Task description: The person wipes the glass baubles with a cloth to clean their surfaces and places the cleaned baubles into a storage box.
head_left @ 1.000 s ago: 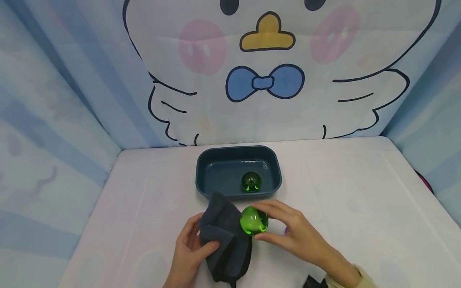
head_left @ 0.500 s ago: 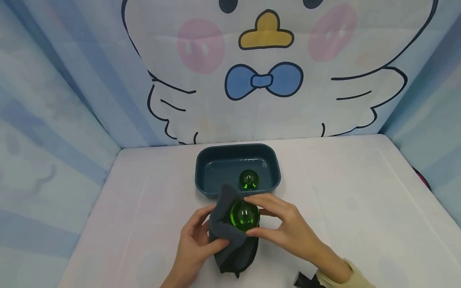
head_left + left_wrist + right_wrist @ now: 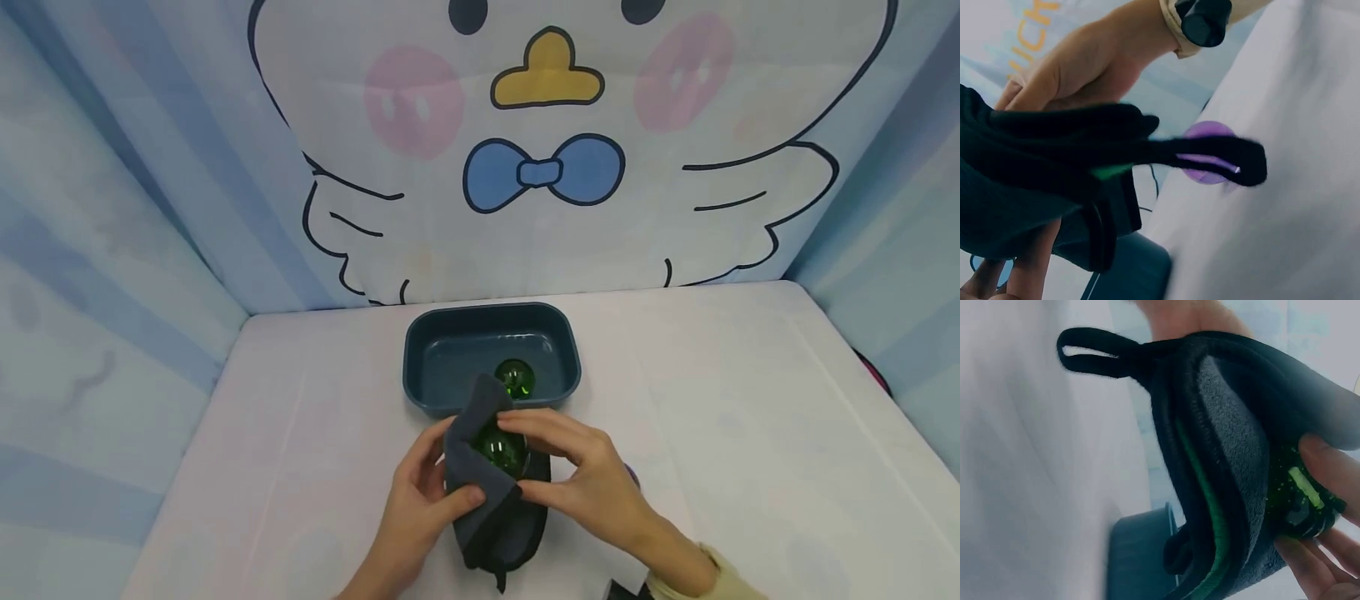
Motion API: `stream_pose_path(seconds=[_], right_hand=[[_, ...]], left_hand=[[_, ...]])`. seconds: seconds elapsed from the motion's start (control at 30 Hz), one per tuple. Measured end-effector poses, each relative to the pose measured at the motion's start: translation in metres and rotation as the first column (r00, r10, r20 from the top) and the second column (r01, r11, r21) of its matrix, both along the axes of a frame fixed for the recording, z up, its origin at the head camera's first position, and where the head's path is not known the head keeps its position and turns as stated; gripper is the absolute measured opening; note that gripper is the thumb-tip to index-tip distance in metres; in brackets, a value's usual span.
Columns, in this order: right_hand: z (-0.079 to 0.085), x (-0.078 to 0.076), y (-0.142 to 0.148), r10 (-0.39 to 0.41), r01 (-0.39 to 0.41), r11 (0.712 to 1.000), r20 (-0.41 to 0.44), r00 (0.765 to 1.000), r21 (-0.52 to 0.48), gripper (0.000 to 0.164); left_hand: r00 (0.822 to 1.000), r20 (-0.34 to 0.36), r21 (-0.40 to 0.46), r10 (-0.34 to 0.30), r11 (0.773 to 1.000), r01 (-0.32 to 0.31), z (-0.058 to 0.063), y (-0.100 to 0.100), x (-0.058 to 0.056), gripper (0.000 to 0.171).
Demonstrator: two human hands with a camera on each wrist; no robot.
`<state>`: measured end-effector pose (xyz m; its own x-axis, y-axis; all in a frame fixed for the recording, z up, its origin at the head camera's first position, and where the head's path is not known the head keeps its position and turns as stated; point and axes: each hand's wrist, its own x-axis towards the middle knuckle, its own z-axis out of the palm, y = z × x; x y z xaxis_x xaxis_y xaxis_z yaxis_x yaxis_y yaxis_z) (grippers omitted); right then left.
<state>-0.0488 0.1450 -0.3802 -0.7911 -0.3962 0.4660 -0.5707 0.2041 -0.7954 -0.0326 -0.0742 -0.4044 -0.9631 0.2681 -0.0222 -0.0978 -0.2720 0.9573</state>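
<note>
Moved since earlier: translucent green glass ball (image 3: 504, 451), now nested in dark grey microfibre cloth (image 3: 480, 492). Right hand (image 3: 581, 479) pinches ball; left hand (image 3: 420, 500) grips cloth. Advisable: wrap fully, rotate gently. Second green ball (image 3: 516, 379) in navy tray (image 3: 420, 367).

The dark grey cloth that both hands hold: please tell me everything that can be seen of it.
The dark grey cloth looks soft and fleecy, with a darker bound edge and a small hanging loop at one end. It is folded around a glossy green glass ball, which shows only partly. The left hand grips its left fold; the right hand holds the ball against it. It sits just in front of the dark blue tray, over the white table.
</note>
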Motion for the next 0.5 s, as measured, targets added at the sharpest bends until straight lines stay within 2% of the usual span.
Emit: stream_pose_path(seconds=[0.1, 0.3, 0.4, 0.5], right_hand=[[0.0019, 0.0025, -0.0014, -0.016, 0.016, 1.000, 0.020, 1.000, -0.015, 0.060], [0.0023, 0.0038, -0.0027, -0.022, 0.025, 0.999, 0.073, 0.997, -0.044, 0.058], [0.0015, 0.0045, -0.0040, -0.023, 0.029, 0.998, 0.087, 0.996, -0.063, 0.058], [0.0011, 0.0049, -0.0055, -0.015, 0.019, 0.998, 0.063, 0.998, -0.058, 0.058]], left_hand=[[1.000, 0.009, -0.012, -0.015, 1.000, 0.015, 0.0002, 0.0008, -0.0001, 0.071], [0.996, 0.012, -0.051, -0.083, 0.995, 0.083, 0.0038, 0.0030, -0.0004, 0.067], [0.997, 0.019, -0.065, -0.079, 0.995, 0.080, 0.0057, 0.0035, 0.0004, 0.066], [0.999, 0.034, -0.045, -0.041, 0.998, 0.042, 0.0072, 0.0035, 0.0014, 0.068]])
